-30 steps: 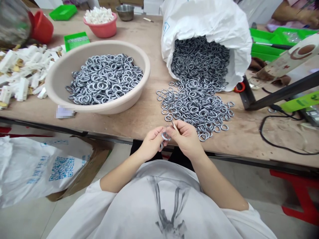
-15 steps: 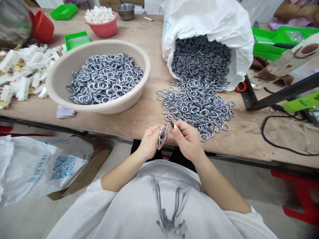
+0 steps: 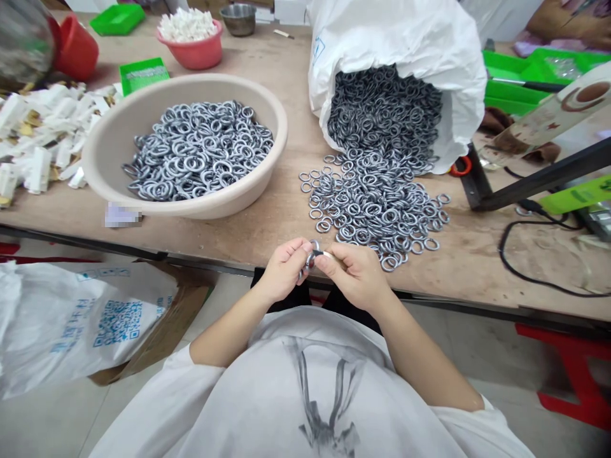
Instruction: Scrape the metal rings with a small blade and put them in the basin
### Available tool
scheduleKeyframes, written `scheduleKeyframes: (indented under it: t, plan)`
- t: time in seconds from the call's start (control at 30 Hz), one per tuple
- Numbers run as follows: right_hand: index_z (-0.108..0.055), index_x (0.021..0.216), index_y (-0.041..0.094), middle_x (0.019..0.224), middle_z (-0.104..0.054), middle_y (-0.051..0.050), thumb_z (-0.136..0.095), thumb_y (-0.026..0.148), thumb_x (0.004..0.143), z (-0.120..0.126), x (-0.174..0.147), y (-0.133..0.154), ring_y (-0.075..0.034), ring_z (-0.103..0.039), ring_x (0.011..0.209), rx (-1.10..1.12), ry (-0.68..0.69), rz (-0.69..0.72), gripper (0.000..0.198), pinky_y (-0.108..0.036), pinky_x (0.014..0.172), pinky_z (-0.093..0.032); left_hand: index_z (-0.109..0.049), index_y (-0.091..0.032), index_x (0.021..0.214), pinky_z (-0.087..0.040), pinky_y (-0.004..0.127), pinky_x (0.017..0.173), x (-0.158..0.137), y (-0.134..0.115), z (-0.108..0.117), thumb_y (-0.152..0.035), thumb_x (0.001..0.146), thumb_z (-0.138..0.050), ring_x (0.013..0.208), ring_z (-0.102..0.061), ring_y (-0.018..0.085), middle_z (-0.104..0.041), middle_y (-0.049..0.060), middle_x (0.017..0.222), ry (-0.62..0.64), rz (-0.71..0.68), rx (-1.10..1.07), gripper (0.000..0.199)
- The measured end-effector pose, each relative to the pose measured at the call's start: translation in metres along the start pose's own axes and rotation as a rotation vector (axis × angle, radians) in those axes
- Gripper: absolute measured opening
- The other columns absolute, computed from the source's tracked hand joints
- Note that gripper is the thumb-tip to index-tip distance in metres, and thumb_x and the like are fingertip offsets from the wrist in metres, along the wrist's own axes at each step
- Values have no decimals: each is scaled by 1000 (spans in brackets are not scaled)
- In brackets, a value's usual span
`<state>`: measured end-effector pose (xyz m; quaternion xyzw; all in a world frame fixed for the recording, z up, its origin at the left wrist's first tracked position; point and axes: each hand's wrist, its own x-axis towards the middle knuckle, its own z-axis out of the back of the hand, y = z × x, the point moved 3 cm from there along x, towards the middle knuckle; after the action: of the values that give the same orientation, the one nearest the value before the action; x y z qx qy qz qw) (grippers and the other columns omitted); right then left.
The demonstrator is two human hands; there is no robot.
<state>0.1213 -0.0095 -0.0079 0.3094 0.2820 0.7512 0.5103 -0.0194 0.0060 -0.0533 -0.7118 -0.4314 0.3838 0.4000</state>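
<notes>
My left hand [image 3: 287,270] is closed on a few grey rings [image 3: 310,257] at the table's front edge. In my right hand [image 3: 356,272] is a small knife [image 3: 323,254], pinched between thumb and fingers, its short dark blade against the rings. Most of the handle is hidden in my fingers. Just beyond my hands lies a loose heap of grey rings [image 3: 377,203], spilling from the mouth of a white sack [image 3: 396,38]. To the left stands a wide beige basin [image 3: 191,208] holding many more such rings.
White plastic pieces [image 3: 41,168] are piled at the far left. Behind the basin are a green tray [image 3: 143,76], a red bowl [image 3: 191,54] of white parts and a metal bowl [image 3: 239,20]. On the right, a black metal bar [image 3: 548,175] and a cable [image 3: 501,248] lie near.
My right hand has brought the knife blade left, from just apart to against the rings in my left hand. The view has shifted slightly.
</notes>
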Motion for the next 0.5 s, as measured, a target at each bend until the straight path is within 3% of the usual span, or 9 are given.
scheduleKeyframes:
  t: [0.1, 0.2, 0.3, 0.37, 0.5]
  plan:
    - [-45, 58, 21, 55, -45, 3, -47, 54, 96, 2, 12, -10, -11, -38, 53, -60, -18, -45, 51, -27, 55, -24, -49, -17, 67, -25, 15, 33, -5, 0, 1, -58, 78, -68, 37, -33, 3, -44, -7, 50, 65, 52, 18, 46]
    - [-53, 62, 21, 58, -52, 1, -43, 56, 97, 7, 27, -24, -13, -43, 56, -257, -92, -143, 51, -28, 56, -22, -50, -17, 66, -26, 15, 33, -11, -1, -1, -57, 77, -70, 38, -37, 3, -48, -5, 53, 145, 119, -7, 46]
    - [-67, 81, 21, 82, -68, -5, -51, 55, 95, 7, 39, -30, -17, -55, 66, -520, -72, -193, 41, -29, 57, -20, -51, -16, 67, -26, 15, 33, -11, -6, 6, -52, 77, -72, 40, -39, 3, -52, -4, 58, 47, 65, -62, 43]
    - [-71, 95, 21, 97, -71, -8, -57, 50, 94, 2, 45, -29, -20, -60, 73, -666, -13, -203, 32, -30, 57, -19, -55, -16, 71, -27, 15, 33, -9, -10, 13, -49, 77, -72, 43, -44, 4, -56, -2, 62, -22, 11, -71, 38]
    - [-72, 100, 19, 102, -69, -12, -52, 32, 96, -4, 51, -25, -21, -63, 79, -760, 53, -192, 24, -32, 57, -23, -66, -15, 90, -31, 15, 36, -4, -16, 19, -39, 78, -70, 53, -53, 8, -62, 0, 64, -52, -26, -42, 28]
